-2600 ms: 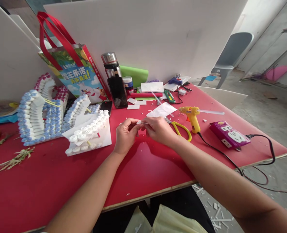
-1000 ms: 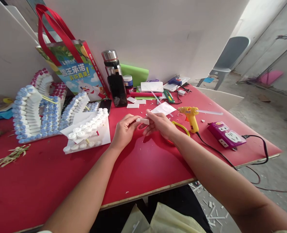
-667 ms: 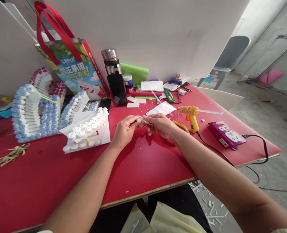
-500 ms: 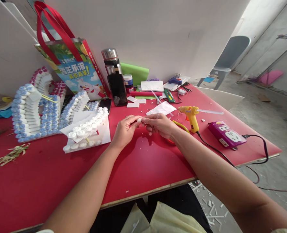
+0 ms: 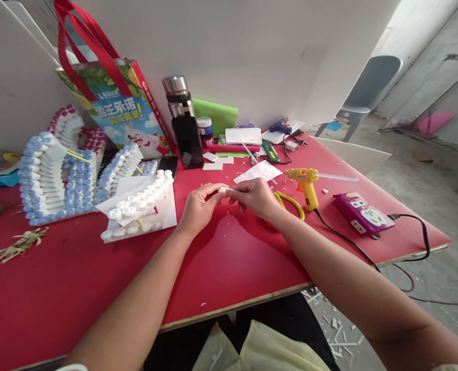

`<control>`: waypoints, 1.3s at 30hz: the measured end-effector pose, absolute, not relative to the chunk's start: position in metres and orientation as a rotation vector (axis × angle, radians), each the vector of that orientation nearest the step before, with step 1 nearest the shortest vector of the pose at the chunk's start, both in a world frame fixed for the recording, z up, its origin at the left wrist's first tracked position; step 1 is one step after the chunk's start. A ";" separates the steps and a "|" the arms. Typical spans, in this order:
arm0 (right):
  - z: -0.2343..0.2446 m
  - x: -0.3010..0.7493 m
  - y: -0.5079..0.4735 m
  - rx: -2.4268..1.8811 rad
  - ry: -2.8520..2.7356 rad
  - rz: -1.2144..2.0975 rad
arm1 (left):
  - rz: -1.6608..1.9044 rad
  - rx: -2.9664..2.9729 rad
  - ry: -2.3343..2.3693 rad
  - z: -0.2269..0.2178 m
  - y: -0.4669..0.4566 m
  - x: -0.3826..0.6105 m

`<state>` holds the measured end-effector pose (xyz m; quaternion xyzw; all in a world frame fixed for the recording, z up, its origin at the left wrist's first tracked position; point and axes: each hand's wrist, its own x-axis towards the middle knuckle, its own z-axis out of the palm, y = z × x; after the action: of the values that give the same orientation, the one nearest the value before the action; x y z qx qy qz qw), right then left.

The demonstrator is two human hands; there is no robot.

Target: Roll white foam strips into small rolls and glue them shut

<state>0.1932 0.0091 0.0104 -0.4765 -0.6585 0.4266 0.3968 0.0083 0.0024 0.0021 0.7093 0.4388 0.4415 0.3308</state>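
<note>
One small white piece [image 5: 223, 189] was above the red worktop [image 5: 229, 273], pinched by the left hand [image 5: 198, 208] and right hand [image 5: 258, 201], fingers nearly closed. A yellow glue gun [image 5: 308, 188] sat to the right.

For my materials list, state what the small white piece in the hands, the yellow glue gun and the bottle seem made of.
Small white piece: perhaps paper or thin foam, dull and matte; too small to be sure.
Yellow glue gun: likely plastic, smooth, with a moulded body.
Bottle: probably steel, silvery and shiny at the top.
</note>
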 end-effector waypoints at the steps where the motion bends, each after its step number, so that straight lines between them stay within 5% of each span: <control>1: 0.011 0.193 0.008 -1.226 -1.697 1.014 | 1.157 1.840 1.152 0.002 0.002 0.009; 11: 0.011 0.191 0.009 -1.135 -1.536 1.297 | 1.186 1.781 1.173 -0.003 0.005 0.007; 20: 0.013 0.186 -0.002 -1.271 -1.802 0.646 | 1.239 1.751 1.196 -0.003 0.001 0.015; 39: 0.017 0.190 -0.004 -1.112 -1.937 0.702 | 1.205 1.493 1.087 0.002 -0.001 0.011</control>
<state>0.1902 -0.0037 0.0167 -0.4374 -0.7619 0.2762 0.3898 0.0110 -0.0009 0.0019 0.6043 0.4400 0.4876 0.4510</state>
